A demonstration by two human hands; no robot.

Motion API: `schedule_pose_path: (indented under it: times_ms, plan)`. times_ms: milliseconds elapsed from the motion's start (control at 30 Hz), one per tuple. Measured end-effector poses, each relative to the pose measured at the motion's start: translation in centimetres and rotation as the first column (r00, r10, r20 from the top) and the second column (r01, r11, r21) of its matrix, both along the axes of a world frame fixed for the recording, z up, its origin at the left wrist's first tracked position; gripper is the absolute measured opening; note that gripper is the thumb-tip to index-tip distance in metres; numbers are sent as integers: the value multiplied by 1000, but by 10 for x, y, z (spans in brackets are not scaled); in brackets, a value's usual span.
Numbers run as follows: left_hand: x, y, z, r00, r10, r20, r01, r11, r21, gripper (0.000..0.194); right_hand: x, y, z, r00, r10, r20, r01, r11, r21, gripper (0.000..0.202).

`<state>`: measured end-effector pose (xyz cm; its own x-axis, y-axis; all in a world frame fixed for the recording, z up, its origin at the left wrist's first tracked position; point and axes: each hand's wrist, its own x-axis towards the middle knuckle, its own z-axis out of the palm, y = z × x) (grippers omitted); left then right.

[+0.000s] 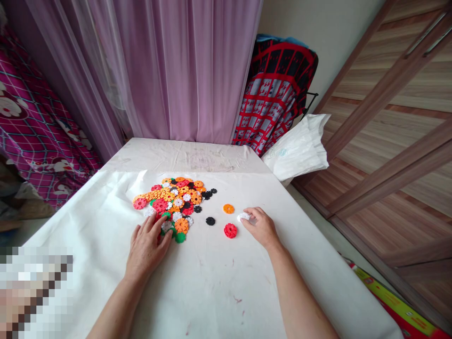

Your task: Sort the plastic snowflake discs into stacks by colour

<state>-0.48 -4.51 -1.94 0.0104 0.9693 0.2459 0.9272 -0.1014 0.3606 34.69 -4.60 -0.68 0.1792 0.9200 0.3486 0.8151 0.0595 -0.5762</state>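
Observation:
My left hand [150, 240] lies with fingers spread at the near left edge of a heap of notched plastic discs [178, 197], touching green and white ones. The heap mixes orange, red, white, black and green pieces. To the right, my right hand [259, 226] pinches a white disc [243, 216] between thumb and fingers, at table height. Between my hands and apart from the heap lie a black disc [210, 221], an orange disc [228, 208] and red discs [230, 230] that look stacked.
A white cloth covers the table [219, 282]. Beyond it hang purple curtains [183, 70]. A white bag [298, 148] stands at the far right corner, near a red and black patterned cloth [268, 94]. Wooden cabinet doors [395, 117] are on the right.

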Motion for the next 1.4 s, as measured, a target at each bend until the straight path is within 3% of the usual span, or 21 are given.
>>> schedule_pose_path:
  times_ms: [533,800,1233,1400]
  plan:
    - [-3,1,-1,1000,-9,3,9,999,-34,50,2,-1,-4,1000,17,10,-16,995,-99,33]
    - [-2,1,-1,1000,-9,4,9,1000,-17,48,0,2,-8,993,43,113,-27,989,-145,41]
    - [1,0,0,1000,-2,-1,2,1000,-25,48,3,14,-14,993,29,117,-17,995,-102,42]
    - [2,0,0,1000,3,18,-3,1000,-13,46,-9,8,1,994,26,103,-31,998,51,33]
